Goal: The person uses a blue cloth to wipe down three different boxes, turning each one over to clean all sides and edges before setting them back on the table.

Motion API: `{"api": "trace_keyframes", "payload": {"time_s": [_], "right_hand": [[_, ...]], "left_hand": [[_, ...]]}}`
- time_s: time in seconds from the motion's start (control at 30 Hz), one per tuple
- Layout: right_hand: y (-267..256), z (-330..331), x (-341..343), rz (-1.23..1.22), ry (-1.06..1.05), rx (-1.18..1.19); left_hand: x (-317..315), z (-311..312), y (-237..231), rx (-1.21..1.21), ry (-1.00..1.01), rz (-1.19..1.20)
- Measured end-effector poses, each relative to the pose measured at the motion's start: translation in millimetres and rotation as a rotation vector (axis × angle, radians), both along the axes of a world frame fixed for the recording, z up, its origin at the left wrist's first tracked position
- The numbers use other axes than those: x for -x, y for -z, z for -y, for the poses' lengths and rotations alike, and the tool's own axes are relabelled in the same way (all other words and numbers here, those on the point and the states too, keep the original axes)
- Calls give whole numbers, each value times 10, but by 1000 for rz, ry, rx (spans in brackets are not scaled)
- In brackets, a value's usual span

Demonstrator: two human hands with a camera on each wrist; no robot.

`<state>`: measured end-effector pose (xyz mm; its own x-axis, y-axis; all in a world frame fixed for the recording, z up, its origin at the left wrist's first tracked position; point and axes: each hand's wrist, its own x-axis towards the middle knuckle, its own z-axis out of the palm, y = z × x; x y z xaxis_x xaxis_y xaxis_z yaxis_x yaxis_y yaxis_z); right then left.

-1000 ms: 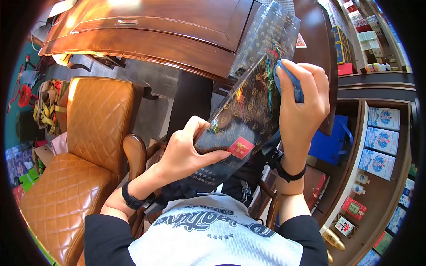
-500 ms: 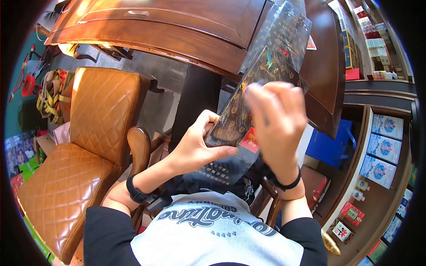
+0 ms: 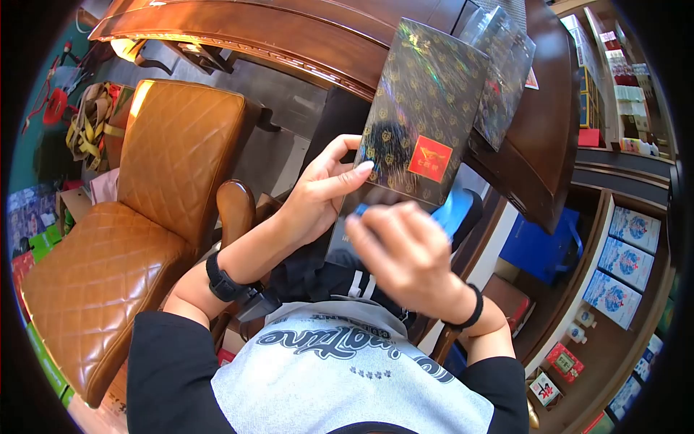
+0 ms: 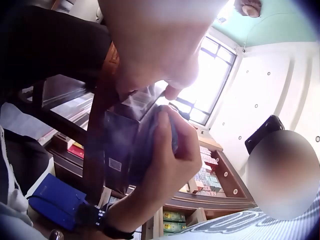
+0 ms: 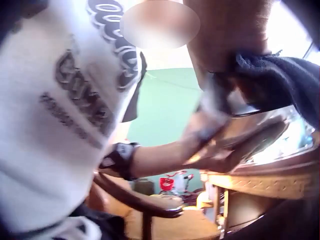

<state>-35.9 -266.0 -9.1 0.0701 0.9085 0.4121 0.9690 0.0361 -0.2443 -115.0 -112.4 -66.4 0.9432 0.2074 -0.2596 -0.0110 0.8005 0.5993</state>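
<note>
A dark patterned box (image 3: 426, 94) with a red label (image 3: 431, 158) is tilted over the lap in the head view. My left hand (image 3: 318, 192) grips its lower left edge, thumb on the face. My right hand (image 3: 408, 253), blurred, pinches a blue cloth (image 3: 453, 211) beside the box's lower edge. In the left wrist view my right hand (image 4: 172, 155) holds the cloth against the box (image 4: 120, 145). The cloth (image 5: 280, 80) hangs dark in the right wrist view.
Behind the box, a second wrapped box (image 3: 510, 72) lies on a wooden desk (image 3: 538, 130). A tan padded chair (image 3: 166, 155) stands at the left. Shelves at the right hold white-and-blue boxes (image 3: 623, 260); a blue bag (image 3: 538, 242) is beside them.
The box has turned so its broad labelled face shows. My right hand has moved down and left with the cloth, from the box's upper part to its lower edge. My left hand still grips the box.
</note>
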Motion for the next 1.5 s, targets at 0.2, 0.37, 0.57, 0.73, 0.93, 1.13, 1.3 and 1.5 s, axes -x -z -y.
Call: {"api": "trace_keyframes", "payload": {"time_s": [0.2,0.37,0.57,0.73,0.93,1.13,1.3,1.5], "right_hand": [[-61,-80,-425,19,218,-136],[32,14,-113,-19,67,-79],[52,197,-152,-258,174,-114],[-86,318,-319,-844,443,112],[74,480,-272,-1117,231,42],[-8,1058,-315,-1055,659,-407],[15,1392,-368,-719,1140,-679],[11,1676,-527,-392,1387,-506]], "left_hand": [[17,-28,-79,18,17,-7],[28,-8,-56,-25,-27,-69],[5,-147,-43,-177,-180,-72],[30,-154,-225,-173,-286,-12],[-111,32,-360,-333,-217,91],[-522,299,-718,-1102,-177,342],[-579,526,-1334,-1283,-58,925],[-768,961,-1653,-1019,-592,1216]]}}
